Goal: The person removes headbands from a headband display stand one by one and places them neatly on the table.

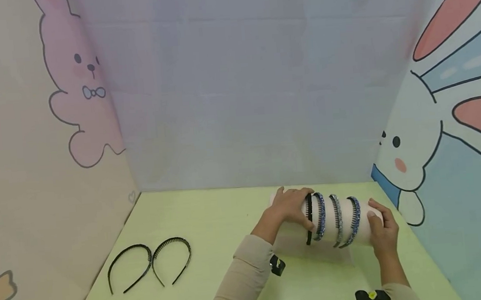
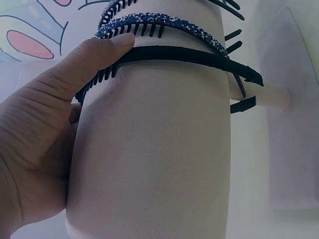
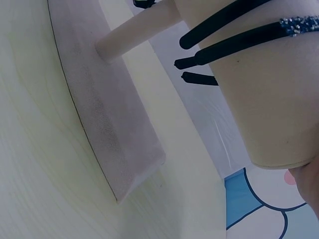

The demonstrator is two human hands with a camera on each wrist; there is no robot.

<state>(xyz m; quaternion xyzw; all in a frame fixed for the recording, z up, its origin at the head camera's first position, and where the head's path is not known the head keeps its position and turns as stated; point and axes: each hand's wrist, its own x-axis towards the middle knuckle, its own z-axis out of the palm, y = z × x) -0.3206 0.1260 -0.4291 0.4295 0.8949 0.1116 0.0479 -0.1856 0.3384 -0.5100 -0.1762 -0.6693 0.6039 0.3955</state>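
A padded cream cylinder of a headband stand (image 1: 366,220) lies sideways, raised on a post above a flat base (image 3: 107,114). Round it sit several toothed headbands, among them two blue glittery ones and a silvery glitter headband (image 1: 337,217). My left hand (image 1: 289,207) grips the plain black headband (image 2: 174,53) at the left of the row, thumb along its edge beside a blue glitter headband (image 2: 164,19); its other fingers are mostly hidden behind the cylinder. At the cylinder's right end my right hand (image 1: 385,235) holds on, thumb at the front and fingers over the far side.
Two black toothed headbands, a left one (image 1: 135,246) and a right one (image 1: 171,240), lie side by side on the pale green table (image 1: 211,213). Walls with rabbit drawings enclose the table at the left, back and right.
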